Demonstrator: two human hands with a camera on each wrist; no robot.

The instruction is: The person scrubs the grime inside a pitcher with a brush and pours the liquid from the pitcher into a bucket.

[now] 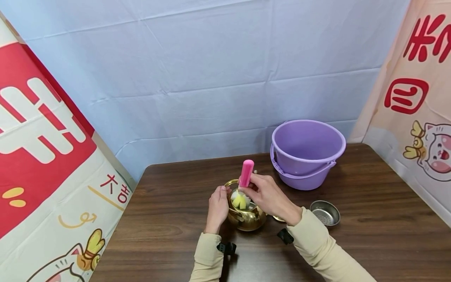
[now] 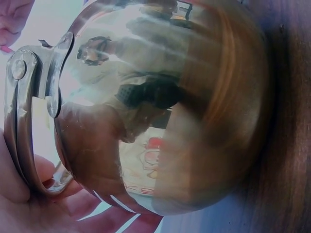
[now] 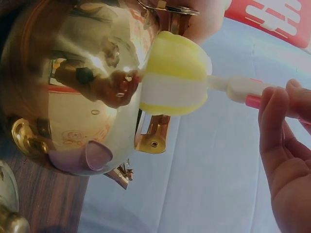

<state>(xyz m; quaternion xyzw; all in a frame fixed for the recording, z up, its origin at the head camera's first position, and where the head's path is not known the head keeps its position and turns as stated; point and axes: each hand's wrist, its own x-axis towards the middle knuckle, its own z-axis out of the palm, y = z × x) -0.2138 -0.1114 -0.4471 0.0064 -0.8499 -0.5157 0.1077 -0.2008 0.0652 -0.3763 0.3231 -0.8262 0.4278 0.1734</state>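
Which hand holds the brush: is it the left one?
No, the right hand grips the brush by its pink handle, while the left hand holds the pot.

Makeshift booth with blue sheet (image 1: 218, 82) and printed hangings (image 1: 46, 168)

In front of you, a purple bucket (image 1: 303, 169) stands on the dark wooden table (image 1: 169, 235). Nearer you than the bucket sits a perforated metal strainer (image 1: 325, 214). Behind the bucket you see pale blue cloth (image 1: 211, 78); right of it, a pink printed banner (image 1: 401, 131); well left, a red-and-white banner (image 1: 42, 156).
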